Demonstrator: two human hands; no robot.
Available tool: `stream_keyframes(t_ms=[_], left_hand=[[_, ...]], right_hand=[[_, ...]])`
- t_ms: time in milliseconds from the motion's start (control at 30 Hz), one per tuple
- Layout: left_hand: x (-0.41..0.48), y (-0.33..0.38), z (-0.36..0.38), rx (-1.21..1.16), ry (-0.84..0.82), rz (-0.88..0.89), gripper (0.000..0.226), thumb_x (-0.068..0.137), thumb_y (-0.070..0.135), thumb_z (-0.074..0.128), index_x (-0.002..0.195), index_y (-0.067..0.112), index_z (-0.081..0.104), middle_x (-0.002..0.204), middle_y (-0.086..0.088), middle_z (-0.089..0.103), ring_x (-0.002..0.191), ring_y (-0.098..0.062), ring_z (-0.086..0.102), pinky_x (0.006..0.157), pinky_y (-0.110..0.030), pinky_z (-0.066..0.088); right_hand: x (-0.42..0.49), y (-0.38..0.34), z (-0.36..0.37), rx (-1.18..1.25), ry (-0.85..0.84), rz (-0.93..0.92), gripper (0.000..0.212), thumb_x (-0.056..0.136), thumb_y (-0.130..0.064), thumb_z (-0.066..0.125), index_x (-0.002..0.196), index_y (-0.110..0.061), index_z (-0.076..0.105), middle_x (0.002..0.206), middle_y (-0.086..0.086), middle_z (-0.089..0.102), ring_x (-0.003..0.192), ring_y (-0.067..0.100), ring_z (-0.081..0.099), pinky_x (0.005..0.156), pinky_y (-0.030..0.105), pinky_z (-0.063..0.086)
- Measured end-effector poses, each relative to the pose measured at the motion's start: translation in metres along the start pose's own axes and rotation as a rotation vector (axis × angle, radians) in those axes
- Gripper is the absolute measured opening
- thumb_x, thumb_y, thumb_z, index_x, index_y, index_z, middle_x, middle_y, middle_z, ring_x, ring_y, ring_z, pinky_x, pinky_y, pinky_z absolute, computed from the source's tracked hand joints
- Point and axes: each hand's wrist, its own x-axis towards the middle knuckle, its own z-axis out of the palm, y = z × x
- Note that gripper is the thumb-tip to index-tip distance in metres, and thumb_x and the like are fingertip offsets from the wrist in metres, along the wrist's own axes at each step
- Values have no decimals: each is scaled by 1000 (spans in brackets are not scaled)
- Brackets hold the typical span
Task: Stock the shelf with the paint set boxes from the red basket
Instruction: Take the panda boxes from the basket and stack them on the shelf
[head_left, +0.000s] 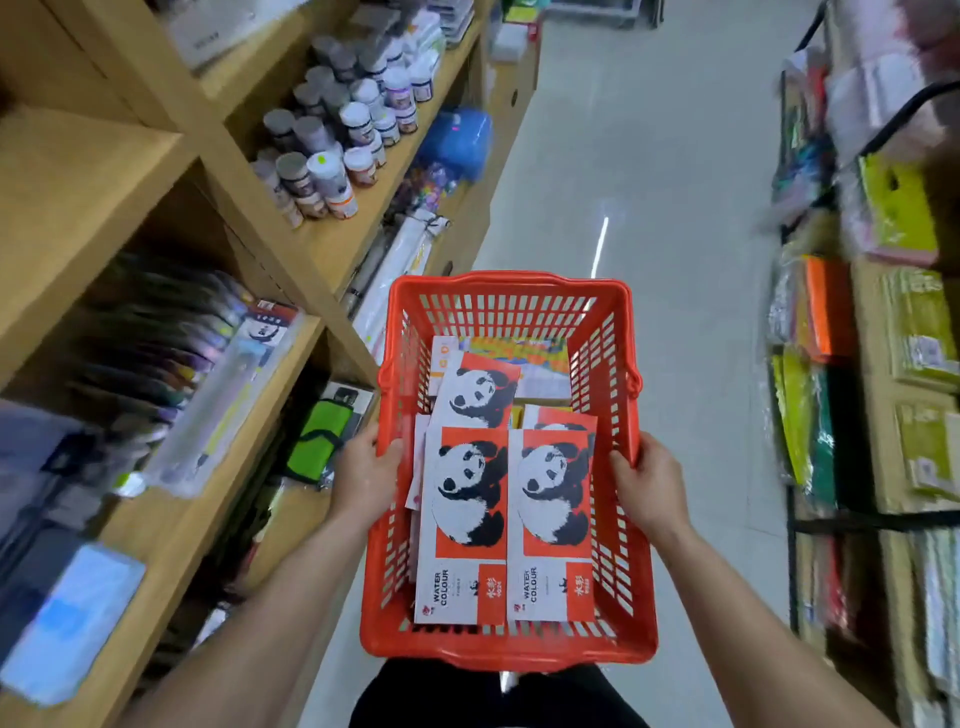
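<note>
Both hands, left (366, 480) and right (655, 488), grip the red basket (509, 647) holding paint set boxes (462, 525) between them.

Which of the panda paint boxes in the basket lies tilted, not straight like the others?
The far panda watercolour box, beyond the two front panda boxes. It is turned askew in the red basket, while those two lie side by side, straight with the basket walls.

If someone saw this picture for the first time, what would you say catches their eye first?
The red basket in the middle, held by its sides with the left hand and right hand. Inside lie the panda-printed paint boxes. On the left, wooden shelves carry rows of small paint jars.
</note>
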Motion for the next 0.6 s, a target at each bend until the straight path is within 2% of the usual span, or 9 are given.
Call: stream_keyframes(t_ms=[67,133,233,300,400,467,600], left_hand=[[60,-1,12,23,-27,-22,20,96,21,64,114,21,73,83,15,75,77,-10,74,70,-28,57],[116,-4,22,50,-70,-48,23,91,33,61,109,24,72,88,7,78,81,-21,76,78,-42,61],[189,-9,39,112,-115,-82,34,87,46,54,106,24,70,94,-2,79,85,-32,74,80,-49,60],[227,-8,52,104,-128,-100,27,92,40,58,108,22,70,96,-4,79,88,-33,74,81,-48,60],[274,-10,73,71,-114,-92,14,99,17,62,108,16,72,94,-6,77,88,-33,73,75,-38,56],[299,-11,85,74,-132,-86,11,101,16,61,105,18,70,94,-7,77,85,-32,73,75,-39,56],[336,-10,101,49,-165,-83,11,102,15,59,104,20,68,89,1,75,82,-26,71,75,-39,56]], right_hand=[[48,-10,24,-25,10,19,16,97,-6,62,107,1,72,103,23,78,97,43,73,75,41,51],[90,-20,48,-41,13,56,17,97,-7,62,109,1,71,105,23,78,98,42,73,76,41,51],[148,-29,80,-45,11,96,18,97,-7,61,110,0,71,106,22,78,98,42,73,76,39,51],[183,-33,98,-53,14,115,17,97,-8,61,110,-1,71,104,21,78,97,41,73,73,35,48],[226,-34,120,-57,12,154,18,98,-9,61,111,-3,71,105,19,79,96,40,73,74,35,49],[249,-33,132,-61,4,167,19,98,-10,61,112,-4,71,105,18,79,96,39,74,75,34,50],[291,-33,144,-93,5,194,20,97,-12,62,113,-3,72,107,20,79,98,42,74,82,44,57]])
